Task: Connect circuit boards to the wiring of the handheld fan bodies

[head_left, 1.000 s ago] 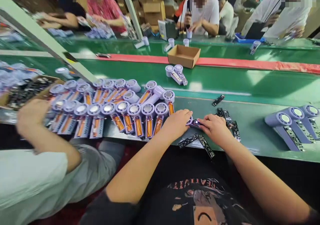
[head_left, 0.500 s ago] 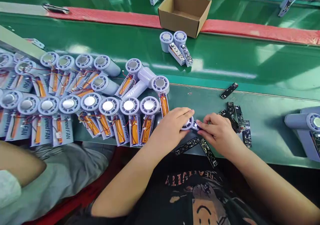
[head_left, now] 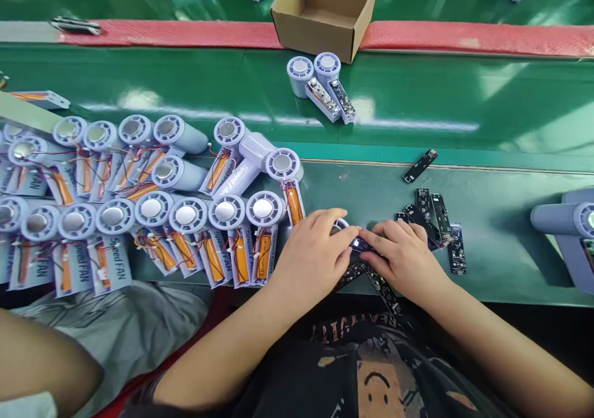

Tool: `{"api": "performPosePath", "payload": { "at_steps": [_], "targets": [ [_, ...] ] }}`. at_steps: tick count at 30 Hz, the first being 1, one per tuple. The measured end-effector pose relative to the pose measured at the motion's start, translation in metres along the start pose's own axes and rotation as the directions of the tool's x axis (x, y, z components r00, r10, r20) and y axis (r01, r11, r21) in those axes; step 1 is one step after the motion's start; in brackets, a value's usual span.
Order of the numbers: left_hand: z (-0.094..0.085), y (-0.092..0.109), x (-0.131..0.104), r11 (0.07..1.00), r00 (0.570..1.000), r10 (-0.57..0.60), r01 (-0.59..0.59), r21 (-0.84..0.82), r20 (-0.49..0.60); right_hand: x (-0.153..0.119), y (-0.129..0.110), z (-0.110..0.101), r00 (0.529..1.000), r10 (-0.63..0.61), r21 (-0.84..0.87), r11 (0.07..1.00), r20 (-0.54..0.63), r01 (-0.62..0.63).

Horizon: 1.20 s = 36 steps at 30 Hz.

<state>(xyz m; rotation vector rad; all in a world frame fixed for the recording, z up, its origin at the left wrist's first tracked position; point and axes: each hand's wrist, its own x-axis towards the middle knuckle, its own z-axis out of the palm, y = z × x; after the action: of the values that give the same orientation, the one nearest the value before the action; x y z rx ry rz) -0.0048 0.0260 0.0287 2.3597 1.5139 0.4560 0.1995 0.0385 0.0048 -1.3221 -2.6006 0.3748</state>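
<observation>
Held fan: lilac fan, low over near part of desk, btwn both hands; only bits of rim & dark board show, rest hidden by fingers
Long axis: approx L–R, slanting a bit toward wearer at R end; round head at L, board end pts to R hand
L hand: grip closed on fan's head, fingers over rim & onto nr end of board
R hand: grip closed, thumb + fingertips pinching board end
Desk: grey-green, smooth, w/ soft glare; runs L–R
Loose boards R: black, overlapping pile just beyond/beside R hand, pointing various ways; single board a bit farther off
Nr-edge boards: 2, angled, just below hands, partly covered
Fans L: lilac, rough rows, heads away, most handles open twd wearer w/ orange batteries & thin wires
Fans R: grp at pic edge, partly cut off
Belt: green, shiny, beyond desk; 2 fans lying side by side, boards up
Red strip: L–R across far side; open cardboard box by it
Room: neighbour's bare arm & grey trousers, lower L
</observation>
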Motion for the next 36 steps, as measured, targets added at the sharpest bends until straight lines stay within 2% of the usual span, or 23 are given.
{"api": "performPosePath", "payload": {
  "at_steps": [4, 10, 16, 21, 25, 28, 30, 32, 33, 35, 36],
  "targets": [
    [-0.002, 0.003, 0.009, 0.999, 0.997, 0.014, -0.016, 0.029, 0.077, -0.003, -0.001, -0.007, 0.999, 0.039, 0.028, 0.999, -0.014, -0.038],
    [-0.007, 0.005, 0.013, 1.000, 0.992, 0.010, -0.011, 0.001, 0.123, -0.007, -0.010, -0.005, 0.988, 0.069, 0.113, 0.992, -0.141, -0.053],
    [-0.004, 0.008, 0.011, 0.997, 0.977, -0.077, 0.072, 0.035, 0.197, 0.000, -0.014, -0.001, 0.994, 0.083, 0.132, 0.989, -0.072, -0.073],
    [-0.001, 0.010, 0.008, 0.996, 0.982, -0.085, 0.083, 0.015, 0.167, 0.000, -0.014, 0.004, 0.990, 0.083, 0.114, 0.991, -0.114, -0.070],
    [-0.008, 0.003, 0.003, 0.987, 0.995, -0.033, 0.048, -0.156, 0.094, 0.009, -0.018, 0.007, 1.000, 0.023, -0.038, 0.999, -0.009, -0.023],
    [-0.012, -0.001, -0.003, 0.987, 0.998, -0.062, 0.059, -0.152, -0.017, 0.019, -0.016, 0.006, 0.999, -0.011, -0.086, 0.996, 0.034, 0.013],
    [-0.010, 0.003, -0.009, 0.978, 0.973, -0.141, 0.108, -0.179, -0.183, 0.020, -0.015, 0.003, 0.999, -0.003, -0.063, 0.998, -0.035, 0.001],
    [-0.003, 0.013, -0.014, 0.927, 0.911, -0.244, 0.117, -0.357, -0.334, 0.017, -0.017, -0.002, 0.978, 0.025, 0.026, 0.999, -0.206, -0.021],
    [0.001, 0.019, -0.015, 0.867, 0.888, -0.293, 0.090, -0.490, -0.354, 0.015, -0.019, -0.005, 0.949, 0.052, 0.085, 0.996, -0.312, -0.026],
    [0.011, 0.032, -0.009, 0.699, 0.903, -0.331, 0.039, -0.714, -0.274, 0.012, -0.025, -0.010, 0.866, 0.105, 0.177, 0.984, -0.489, -0.019],
    [0.015, 0.038, -0.004, 0.601, 0.890, -0.380, 0.031, -0.799, -0.252, 0.011, -0.029, -0.013, 0.827, 0.124, 0.201, 0.979, -0.548, -0.013]
  ]
}}
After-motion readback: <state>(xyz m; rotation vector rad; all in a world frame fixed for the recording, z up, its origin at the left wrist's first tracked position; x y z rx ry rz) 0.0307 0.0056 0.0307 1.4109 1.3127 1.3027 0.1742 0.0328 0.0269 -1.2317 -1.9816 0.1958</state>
